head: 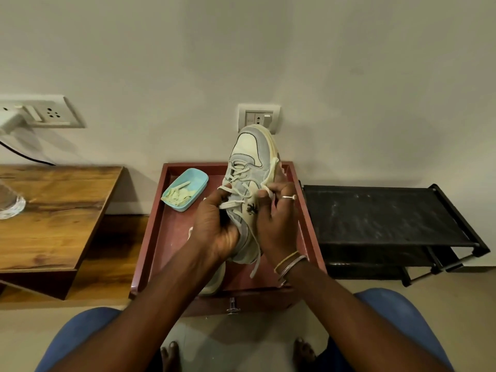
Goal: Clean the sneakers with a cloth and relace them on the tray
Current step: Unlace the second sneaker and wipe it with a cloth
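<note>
Head view, looking down. A person sits facing a wall, with knees in blue and bare feet at the lower edge.

Sneaker (249, 162): grey and cream, held up over the red tray (150, 237), toe pointing away toward the wall and heel toward the person. It is clear of the tray floor and partly laced, with crossings visible over the tongue.

Left hand (214, 232): closed round the sneaker's rear left side, fingers curled into the collar, with the fingertips at a lace crossing.

Right hand (276, 224): on the sneaker's right side, its thumb and forefinger pinching the lace (256, 253) near an upper eyelet. A loose end of the lace hangs down past the wrist, which wears bangles, and one finger carries a ring.

Second sneaker (214, 280): lies in the tray below the left forearm, mostly hidden.

Blue dish (197, 181): in the tray's far left corner, holding pale crumpled strips (178, 196). Whether these are cloth or lace cannot be told.

Surroundings: a wooden bench (53, 210) left of the tray, a black rack (375, 213) to its right, and a wall socket (259, 118) behind the sneaker's toe.
</note>
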